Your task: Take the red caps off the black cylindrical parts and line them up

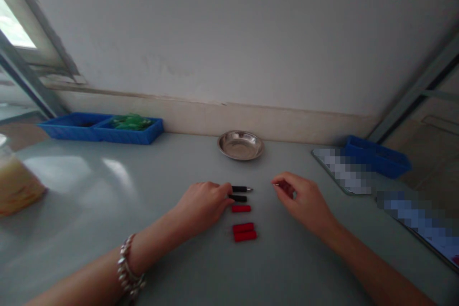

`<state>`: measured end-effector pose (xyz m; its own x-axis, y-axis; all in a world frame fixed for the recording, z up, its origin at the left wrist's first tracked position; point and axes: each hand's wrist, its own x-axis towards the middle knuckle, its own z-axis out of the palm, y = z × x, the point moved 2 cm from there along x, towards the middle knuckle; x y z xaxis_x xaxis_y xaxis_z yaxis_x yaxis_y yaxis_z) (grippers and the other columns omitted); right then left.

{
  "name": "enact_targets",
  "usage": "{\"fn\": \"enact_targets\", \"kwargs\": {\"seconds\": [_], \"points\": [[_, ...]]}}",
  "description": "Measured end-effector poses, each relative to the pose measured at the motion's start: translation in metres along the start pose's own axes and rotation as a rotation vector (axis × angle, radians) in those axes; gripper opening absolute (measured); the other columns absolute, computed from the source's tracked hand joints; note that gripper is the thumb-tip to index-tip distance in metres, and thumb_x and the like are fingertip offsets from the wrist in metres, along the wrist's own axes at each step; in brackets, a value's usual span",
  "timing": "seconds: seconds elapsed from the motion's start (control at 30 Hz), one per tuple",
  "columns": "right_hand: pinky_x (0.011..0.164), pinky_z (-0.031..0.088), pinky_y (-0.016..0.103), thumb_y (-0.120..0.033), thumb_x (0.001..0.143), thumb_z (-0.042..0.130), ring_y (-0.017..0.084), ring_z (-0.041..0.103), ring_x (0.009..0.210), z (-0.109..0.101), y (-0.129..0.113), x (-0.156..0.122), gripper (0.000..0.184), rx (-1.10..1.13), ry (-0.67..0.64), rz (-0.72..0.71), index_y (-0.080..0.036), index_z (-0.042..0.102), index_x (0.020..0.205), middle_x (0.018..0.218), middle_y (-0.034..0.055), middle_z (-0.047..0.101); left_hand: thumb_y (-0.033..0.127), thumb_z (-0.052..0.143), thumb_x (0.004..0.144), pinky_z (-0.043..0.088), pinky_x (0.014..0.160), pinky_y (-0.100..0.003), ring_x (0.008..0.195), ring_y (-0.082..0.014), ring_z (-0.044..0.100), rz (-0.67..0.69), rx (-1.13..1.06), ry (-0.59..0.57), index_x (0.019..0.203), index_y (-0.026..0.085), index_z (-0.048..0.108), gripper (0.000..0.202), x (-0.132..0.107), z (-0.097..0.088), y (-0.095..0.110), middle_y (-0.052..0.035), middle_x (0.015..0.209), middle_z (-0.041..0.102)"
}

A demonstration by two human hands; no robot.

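Small cylindrical pieces lie in a column on the grey table: two black ones (pixel 241 189) at the top, a single red one (pixel 241 209) below, then a pair of red ones (pixel 244 232) side by side. My left hand (pixel 202 205) rests on the table with its fingers curled, its fingertips touching the ends of the black pieces. My right hand (pixel 301 198) hovers to the right of the column, with thumb and forefinger pinched on a small reddish piece I can barely see.
A round metal dish (pixel 240 145) sits at the back centre near the wall. A blue divided tray (pixel 102 127) with green parts stands back left, another blue tray (pixel 376 155) back right. A jar (pixel 16 181) stands at the far left. A flat tablet-like slab (pixel 344 172) lies at the right.
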<state>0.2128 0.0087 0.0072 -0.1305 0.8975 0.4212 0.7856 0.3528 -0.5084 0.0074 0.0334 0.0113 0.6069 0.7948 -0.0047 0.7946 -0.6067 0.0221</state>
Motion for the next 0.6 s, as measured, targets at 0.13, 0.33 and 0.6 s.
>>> {"fn": "enact_targets", "kwargs": {"seconds": [0.13, 0.33, 0.6], "points": [[0.059, 0.042, 0.024, -0.008, 0.071, 0.048, 0.012, 0.055, 0.059, 0.006, 0.009, 0.001, 0.016, -0.122, -0.095, 0.085, -0.016, 0.062, 0.075, 0.068, 0.0028, 0.063, 0.031, 0.038, 0.086, 0.041, 0.055, -0.026, 0.066, -0.0207, 0.06, 0.054, -0.045, 0.008, 0.093, 0.02, 0.054, 0.021, -0.001, 0.001, 0.0, -0.0056, 0.075, 0.063], [0.068, 0.042, 0.03, -0.013, 0.072, 0.052, 0.017, 0.055, 0.072, 0.012, 0.02, -0.002, 0.012, -0.335, -0.132, 0.073, -0.017, 0.064, 0.071, 0.071, 0.0052, 0.059, 0.031, 0.035, 0.088, 0.043, 0.064, -0.03, 0.077, -0.0208, 0.059, -0.008, -0.09, 0.115, 0.103, 0.02, 0.05, 0.024, 0.004, 0.003, -0.007, -0.0057, 0.091, 0.059], [0.071, 0.043, 0.035, -0.026, 0.075, 0.055, 0.02, 0.05, 0.078, 0.013, 0.024, -0.003, 0.016, -0.258, -0.001, -0.037, -0.016, 0.062, 0.086, 0.078, 0.0073, 0.051, 0.027, 0.037, 0.086, 0.044, 0.066, -0.032, 0.075, -0.0199, 0.057, -0.044, -0.129, 0.107, 0.098, 0.018, 0.053, 0.021, 0.01, 0.008, -0.009, -0.006, 0.093, 0.052]]}}
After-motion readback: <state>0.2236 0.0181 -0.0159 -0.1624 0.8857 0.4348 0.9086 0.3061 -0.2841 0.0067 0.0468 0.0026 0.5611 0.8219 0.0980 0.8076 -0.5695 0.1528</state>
